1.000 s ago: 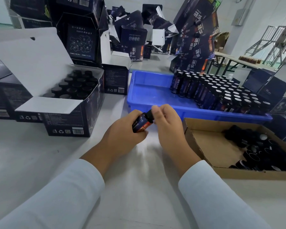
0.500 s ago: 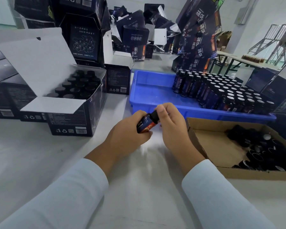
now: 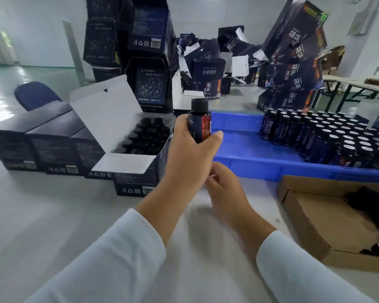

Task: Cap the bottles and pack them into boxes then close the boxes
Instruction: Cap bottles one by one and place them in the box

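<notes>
My left hand [image 3: 189, 147] grips a capped bottle [image 3: 200, 121] upright, fingers wrapped round its body, thumb on the near side, black cap [image 3: 199, 104] sticking out above my hand. The bottle is off the desk [image 3: 53, 211], between the open box [image 3: 140, 154] and the blue tray [image 3: 245, 145]. My right hand [image 3: 224, 184] is below and just right of the left one, fingers loosely curled, holding nothing that I can see; edges blurred.

Open box sits left of my left hand, white lid flap up, front flap folded out, nearly full of capped bottles [image 3: 147, 136] standing upright inside. Three closed dark boxes [image 3: 42, 145] line up to its left, touching each other.

Blue tray behind my hands, its left part bare, right part packed with uncapped bottles [image 3: 328, 136] standing in rows, pale foil tops showing. Brown cardboard tray [image 3: 311, 213] on the desk in front of the blue tray, at my right, with loose black caps [image 3: 372, 200] heaped in its far right corner; more at the right edge, partly cut off.

Further back: stacked dark cartons [image 3: 149, 62] behind the open box, a leaning stack of printed cartons [image 3: 298, 68] at right, a jumble of open empty boxes [image 3: 214, 68] between them. Blue chair back [image 3: 34, 95] at far left. White sleeves [image 3: 118, 259] on both arms.
</notes>
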